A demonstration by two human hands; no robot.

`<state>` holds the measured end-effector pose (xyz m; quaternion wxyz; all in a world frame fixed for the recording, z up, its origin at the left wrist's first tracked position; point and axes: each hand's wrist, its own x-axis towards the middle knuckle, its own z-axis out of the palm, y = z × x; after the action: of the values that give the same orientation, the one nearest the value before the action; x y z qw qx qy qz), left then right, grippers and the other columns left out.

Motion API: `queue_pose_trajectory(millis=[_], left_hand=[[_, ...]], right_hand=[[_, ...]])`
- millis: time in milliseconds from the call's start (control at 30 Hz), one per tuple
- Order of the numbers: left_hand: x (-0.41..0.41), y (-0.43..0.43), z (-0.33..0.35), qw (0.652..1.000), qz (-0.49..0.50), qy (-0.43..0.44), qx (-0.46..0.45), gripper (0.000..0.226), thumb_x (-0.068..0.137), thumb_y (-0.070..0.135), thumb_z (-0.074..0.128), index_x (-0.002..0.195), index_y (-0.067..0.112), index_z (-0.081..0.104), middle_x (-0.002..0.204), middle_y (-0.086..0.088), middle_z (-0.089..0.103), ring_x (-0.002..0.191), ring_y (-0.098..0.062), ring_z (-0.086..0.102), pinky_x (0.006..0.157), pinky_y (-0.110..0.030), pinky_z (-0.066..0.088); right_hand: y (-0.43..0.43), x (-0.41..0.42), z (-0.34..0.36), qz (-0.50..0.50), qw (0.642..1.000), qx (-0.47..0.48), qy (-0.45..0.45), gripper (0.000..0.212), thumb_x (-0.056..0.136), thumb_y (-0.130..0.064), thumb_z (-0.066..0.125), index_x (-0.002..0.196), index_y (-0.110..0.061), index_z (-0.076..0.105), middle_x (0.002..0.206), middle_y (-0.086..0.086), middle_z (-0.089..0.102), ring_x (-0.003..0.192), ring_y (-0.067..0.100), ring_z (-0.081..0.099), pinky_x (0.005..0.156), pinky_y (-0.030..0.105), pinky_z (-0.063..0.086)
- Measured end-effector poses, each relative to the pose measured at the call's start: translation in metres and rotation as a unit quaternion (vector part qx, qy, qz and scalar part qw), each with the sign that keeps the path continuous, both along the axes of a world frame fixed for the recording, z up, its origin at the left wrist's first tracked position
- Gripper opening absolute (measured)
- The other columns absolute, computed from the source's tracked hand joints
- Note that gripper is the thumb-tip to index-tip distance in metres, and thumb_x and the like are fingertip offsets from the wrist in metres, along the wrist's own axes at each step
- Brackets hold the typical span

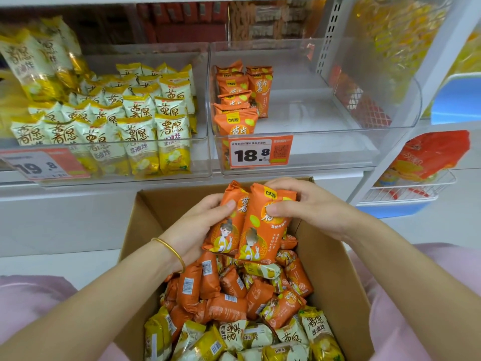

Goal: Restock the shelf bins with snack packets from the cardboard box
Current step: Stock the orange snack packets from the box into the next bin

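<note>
Two orange snack packets [250, 225] are held side by side above the open cardboard box [130, 230]. My left hand [200, 225] grips the left packet from below, thumb on its front. My right hand [307, 204] curls over the top of the right packet, thumb pressed on its front. The box holds several loose orange packets [229, 290] and yellow-white packets [234, 337]. On the shelf, the right clear bin [338, 142] holds a few orange packets [236, 100] at its left side. The left clear bin [200, 100] is packed with yellow-white packets [135, 121].
Price tags hang on the bin fronts: "18.8" [260, 152] on the right bin, "19.8" [44, 164] on the left. A white shelf upright [406, 126] stands to the right, with a wire basket [416, 186] of red-and-yellow bags beyond it. My pink-clad knees flank the box.
</note>
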<state>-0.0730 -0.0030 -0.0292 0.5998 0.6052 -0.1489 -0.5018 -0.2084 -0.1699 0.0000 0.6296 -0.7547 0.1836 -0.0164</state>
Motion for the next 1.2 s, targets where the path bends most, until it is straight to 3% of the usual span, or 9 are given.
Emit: queue_pose_trajectory(millis=[133,333,433,500,600,667,833,1000,1200], left_hand=[[-0.007,0.001,0.014,0.998,-0.011,-0.040,-0.039,0.044,0.076,0.027,0.062,0.119,0.014,0.059,0.109,-0.013,0.070,0.099,-0.028,0.068,0.085,-0.042,0.056],[-0.010,-0.025,0.058,0.984,0.007,-0.152,-0.092,0.035,0.082,0.033,0.068,0.114,0.021,0.062,0.117,-0.019,0.064,0.108,-0.032,0.062,0.097,-0.049,0.047],[-0.003,-0.052,0.092,0.954,-0.012,-0.272,-0.128,0.031,0.082,0.035,0.060,0.112,0.025,0.062,0.116,-0.015,0.064,0.107,-0.024,0.062,0.095,-0.036,0.049],[0.009,-0.069,0.112,0.912,-0.011,-0.394,-0.117,0.031,0.090,0.028,0.060,0.120,0.024,0.056,0.115,-0.008,0.059,0.101,-0.012,0.059,0.089,-0.022,0.048],[0.040,-0.087,0.128,0.748,0.039,-0.662,-0.026,0.034,0.089,0.027,0.056,0.122,0.016,0.059,0.111,-0.002,0.052,0.110,-0.019,0.050,0.097,-0.027,0.036],[0.064,-0.099,0.130,0.671,0.028,-0.740,0.042,0.033,0.088,0.020,0.055,0.120,0.014,0.061,0.118,-0.006,0.054,0.117,-0.026,0.045,0.100,-0.029,0.029],[0.099,-0.129,0.122,0.591,-0.091,-0.780,0.184,0.043,0.089,0.021,0.049,0.131,0.016,0.054,0.147,-0.005,0.038,0.137,-0.025,0.028,0.112,-0.046,0.026],[0.111,-0.144,0.122,0.562,-0.145,-0.782,0.229,0.040,0.091,0.026,0.043,0.129,0.024,0.055,0.144,0.003,0.040,0.137,-0.019,0.028,0.110,-0.043,0.025],[0.117,-0.143,0.112,0.548,-0.143,-0.799,0.203,0.038,0.087,0.024,0.047,0.122,0.020,0.061,0.127,-0.002,0.056,0.124,-0.024,0.043,0.104,-0.041,0.037]], right_hand=[[0.001,-0.003,0.003,0.010,0.997,0.068,-0.031,0.058,0.058,-0.040,0.077,0.113,-0.023,0.063,0.132,-0.012,0.055,0.111,0.010,0.061,0.084,0.028,0.054],[-0.007,-0.006,0.042,0.056,0.979,0.176,-0.092,0.068,0.045,-0.046,0.091,0.104,-0.022,0.066,0.095,0.001,0.073,0.086,0.014,0.070,0.071,0.026,0.056],[-0.024,0.000,0.080,0.022,0.982,0.132,-0.137,0.042,0.055,-0.024,0.089,0.092,-0.020,0.070,0.082,-0.002,0.073,0.075,0.010,0.069,0.065,0.023,0.055],[-0.042,0.007,0.107,-0.014,0.986,0.076,-0.150,0.030,0.068,-0.011,0.075,0.094,-0.019,0.063,0.076,-0.007,0.071,0.070,0.007,0.067,0.061,0.021,0.054],[-0.080,0.027,0.130,-0.089,0.984,-0.020,-0.156,0.032,0.072,-0.011,0.077,0.099,-0.019,0.060,0.081,-0.005,0.069,0.072,0.006,0.066,0.065,0.023,0.056],[-0.104,0.047,0.132,-0.123,0.981,-0.089,-0.124,0.031,0.079,-0.011,0.074,0.105,-0.017,0.060,0.092,0.002,0.066,0.078,0.008,0.064,0.072,0.028,0.056],[-0.136,0.100,0.103,-0.068,0.980,-0.188,-0.001,0.035,0.080,-0.016,0.076,0.111,-0.016,0.061,0.092,0.000,0.061,0.077,0.007,0.059,0.066,0.023,0.054],[-0.153,0.139,0.069,-0.006,0.958,-0.286,0.025,0.032,0.076,-0.026,0.079,0.103,-0.024,0.060,0.079,-0.013,0.052,0.070,0.001,0.051,0.064,0.014,0.040],[-0.160,0.138,0.052,-0.021,0.990,-0.141,0.011,0.034,0.077,-0.010,0.077,0.108,-0.015,0.063,0.087,-0.002,0.064,0.077,0.006,0.060,0.070,0.018,0.049]])
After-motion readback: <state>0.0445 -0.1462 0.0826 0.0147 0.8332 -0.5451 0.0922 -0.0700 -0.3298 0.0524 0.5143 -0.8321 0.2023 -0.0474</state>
